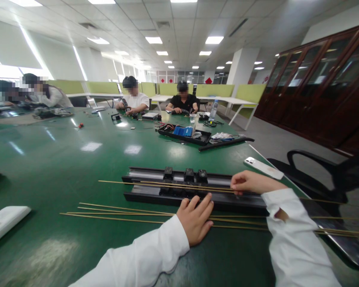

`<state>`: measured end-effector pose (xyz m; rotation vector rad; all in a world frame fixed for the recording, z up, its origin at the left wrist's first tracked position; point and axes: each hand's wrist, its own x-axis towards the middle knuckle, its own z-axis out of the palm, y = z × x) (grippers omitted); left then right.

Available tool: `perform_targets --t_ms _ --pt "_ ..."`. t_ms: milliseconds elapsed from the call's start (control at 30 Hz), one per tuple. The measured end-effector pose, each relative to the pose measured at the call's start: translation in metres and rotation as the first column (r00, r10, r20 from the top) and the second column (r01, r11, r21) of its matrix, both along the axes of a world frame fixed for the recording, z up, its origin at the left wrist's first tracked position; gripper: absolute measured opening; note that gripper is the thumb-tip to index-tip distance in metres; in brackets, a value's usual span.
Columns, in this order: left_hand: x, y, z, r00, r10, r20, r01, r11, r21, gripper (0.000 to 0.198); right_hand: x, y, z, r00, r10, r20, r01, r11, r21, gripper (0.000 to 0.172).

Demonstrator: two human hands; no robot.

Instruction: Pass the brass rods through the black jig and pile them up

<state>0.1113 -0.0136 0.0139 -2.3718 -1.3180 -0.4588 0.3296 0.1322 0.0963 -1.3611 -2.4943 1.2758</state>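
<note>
Two long black channel rails lie parallel on the green table, with several small black blocks set along them. Thin brass-coloured rods run lengthwise above the rails. My right hand is closed in a pinch on these rods near the right part of the rails; its fingertips partly hide how many it holds. My left hand lies with fingers spread on the near rail's edge, palm over more loose brass rods on the table in front of the rails.
A white phone lies by the right edge, near a black chair. Farther back are a black tray with a blue part, a black strip and a bottle. Several people sit around the table. A white object is at left.
</note>
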Motion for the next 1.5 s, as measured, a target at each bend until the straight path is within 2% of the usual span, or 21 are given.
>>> perform_targets --t_ms 100,200,400,567,767,1100,1300,1500 --pt "0.000 0.000 0.000 1.000 -0.004 0.000 0.004 1.000 0.001 0.048 -0.004 0.001 0.002 1.000 0.012 -0.001 -0.012 0.995 0.102 0.029" --pt "0.001 0.001 0.000 1.000 -0.002 -0.001 0.002 1.000 0.005 0.048 -0.015 -0.002 0.003 0.999 0.035 0.013 -0.036 0.988 0.149 0.030" --pt "0.004 0.002 0.002 1.000 0.000 -0.014 0.000 1.000 0.027 0.048 -0.046 -0.014 0.004 0.991 0.132 -0.008 -0.130 0.981 0.145 0.023" --pt "0.005 0.001 0.004 1.000 0.000 -0.015 0.000 0.999 0.036 0.048 -0.056 -0.020 0.004 0.989 0.142 -0.026 -0.137 0.980 0.143 0.019" --pt "0.005 0.001 0.003 1.000 0.001 -0.017 -0.001 0.999 0.035 0.048 -0.053 -0.016 0.002 0.990 0.141 -0.018 -0.137 0.981 0.136 0.017" --pt "0.006 0.001 0.003 1.000 -0.007 -0.016 0.007 1.000 0.021 0.048 -0.042 -0.014 0.004 0.995 0.098 -0.025 -0.097 0.994 0.046 0.020" --pt "0.010 0.002 -0.002 0.999 0.053 -0.001 -0.053 0.998 0.045 0.047 -0.031 -0.009 0.003 0.994 0.109 -0.027 -0.109 0.994 0.012 0.022" --pt "0.006 -0.001 0.004 1.000 0.017 -0.017 -0.016 0.999 0.046 0.047 -0.030 -0.011 0.006 0.996 0.083 -0.023 -0.083 0.996 -0.011 0.023"
